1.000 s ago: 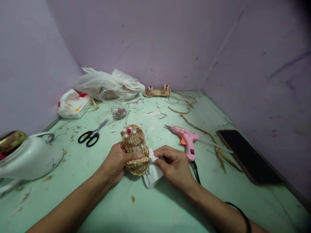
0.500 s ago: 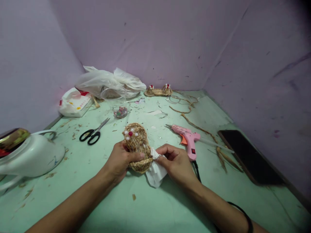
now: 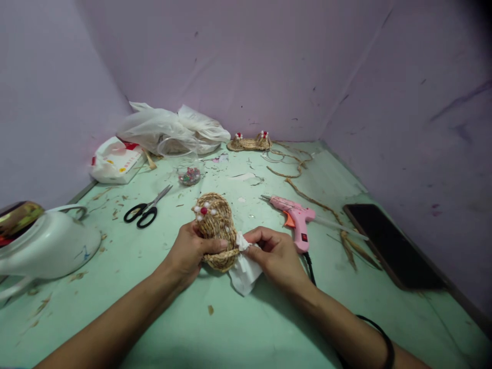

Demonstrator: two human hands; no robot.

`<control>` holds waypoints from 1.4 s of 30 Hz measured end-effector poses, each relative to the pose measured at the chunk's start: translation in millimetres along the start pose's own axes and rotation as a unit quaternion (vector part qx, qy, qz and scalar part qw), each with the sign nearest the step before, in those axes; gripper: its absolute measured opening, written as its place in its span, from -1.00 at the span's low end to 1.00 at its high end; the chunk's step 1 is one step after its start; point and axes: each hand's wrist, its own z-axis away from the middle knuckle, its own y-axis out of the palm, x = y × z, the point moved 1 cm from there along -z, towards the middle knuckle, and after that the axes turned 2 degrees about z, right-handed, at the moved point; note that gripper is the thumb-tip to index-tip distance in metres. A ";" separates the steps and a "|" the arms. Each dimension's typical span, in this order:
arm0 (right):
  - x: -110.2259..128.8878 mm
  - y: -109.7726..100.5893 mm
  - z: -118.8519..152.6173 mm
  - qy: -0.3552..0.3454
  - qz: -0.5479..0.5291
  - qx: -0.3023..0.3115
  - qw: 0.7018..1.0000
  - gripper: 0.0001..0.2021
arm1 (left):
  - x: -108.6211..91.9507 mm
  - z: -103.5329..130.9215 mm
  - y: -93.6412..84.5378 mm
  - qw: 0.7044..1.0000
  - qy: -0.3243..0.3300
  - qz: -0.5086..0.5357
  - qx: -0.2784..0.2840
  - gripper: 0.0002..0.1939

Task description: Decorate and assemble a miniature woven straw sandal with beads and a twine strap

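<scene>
Low over the green tabletop, my left hand (image 3: 188, 251) is closed around the left side of a woven straw piece (image 3: 216, 230) shaped like a small slipper, its thumb lying across the front. Near the top of that piece sits a flower of white beads with a red centre bead (image 3: 203, 210). On the piece's right edge, my right hand (image 3: 279, 256) pinches a crumpled white tissue (image 3: 245, 274) between thumb and fingers. The tissue's gathered end touches the straw rim, while its loose part hangs below. The fingers of my left hand behind the piece are hidden.
Black-handled scissors (image 3: 148, 207) and a cup of beads (image 3: 189, 176) lie on the left. A pink glue gun (image 3: 294, 218), straw cord (image 3: 315, 201) and a phone (image 3: 394, 246) are at right. Straw pieces with bead flowers (image 3: 249, 144) rest by the wall. A white pot (image 3: 57, 246) stands left.
The whole view has shifted very slightly. Both hands keep the same hold on the straw piece and the tissue, with hardly any movement.
</scene>
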 end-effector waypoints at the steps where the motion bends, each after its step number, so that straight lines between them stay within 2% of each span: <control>1: 0.1 -0.4 -0.8 0.014 -0.026 0.015 0.999 -0.88 | -1.4 -0.2 -0.7 1.000 -0.005 0.007 0.012 -0.69; 3: 0.2 -1.7 -2.8 0.039 -0.088 0.043 0.994 -0.82 | -4.1 -1.2 -2.7 0.998 -0.025 0.031 0.039 -0.71; 5: -0.1 -4.2 -5.1 0.049 -0.146 0.042 0.987 -0.78 | -6.3 -3.1 -5.4 0.996 -0.038 0.065 0.044 -0.73; 9: -0.4 -9.9 -7.5 0.018 -0.181 -0.047 0.982 -0.75 | -7.7 -8.2 -10.8 0.994 -0.020 0.108 0.002 -0.71; 14: 1.8 -10.8 -4.3 -0.021 -0.068 -0.047 0.996 -0.81 | -7.6 -9.1 -9.9 0.995 -0.020 0.095 -0.004 -0.71; 18: 7.4 -12.4 -0.8 -0.109 0.032 -0.079 0.990 -0.77 | -7.0 -9.2 -7.2 0.995 -0.018 0.096 -0.009 -0.67; 22: 12.0 -6.9 2.0 -0.174 0.137 -0.017 0.975 -0.76 | -5.2 -10.4 -6.7 0.996 -0.018 0.089 -0.009 -0.66; 25: 11.8 -0.9 3.0 -0.148 0.154 0.005 0.977 -0.71 | -4.1 -9.4 -6.3 0.997 -0.014 0.076 0.004 -0.68; 28: 10.3 1.7 3.2 -0.094 0.142 -0.004 0.985 -0.84 | -3.9 -7.7 -4.6 0.997 -0.019 0.072 0.012 -0.68; 32: 9.4 -2.3 1.8 -0.108 0.171 -0.013 0.979 -0.92 | -7.2 -8.1 -3.5 0.994 -0.047 0.100 -0.023 -0.71; 35: 7.5 -10.6 -1.7 -0.152 0.235 -0.037 0.959 -0.88 | -12.1 -10.0 -5.4 0.987 -0.082 0.118 -0.066 -0.79; 38: 5.9 -19.9 -4.8 -0.205 0.342 -0.084 0.913 -0.78 | -17.2 -10.1 -7.3 0.982 -0.106 0.136 -0.079 -0.78; 40: 6.8 -22.7 -4.2 -0.230 0.412 -0.074 0.879 -0.72 | -19.8 -8.5 -7.4 0.981 -0.116 0.136 -0.069 -0.77; 42: 10.4 -21.7 -1.0 -0.255 0.448 -0.035 0.856 -0.67 | -21.6 -6.1 -6.8 0.982 -0.122 0.129 -0.057 -0.78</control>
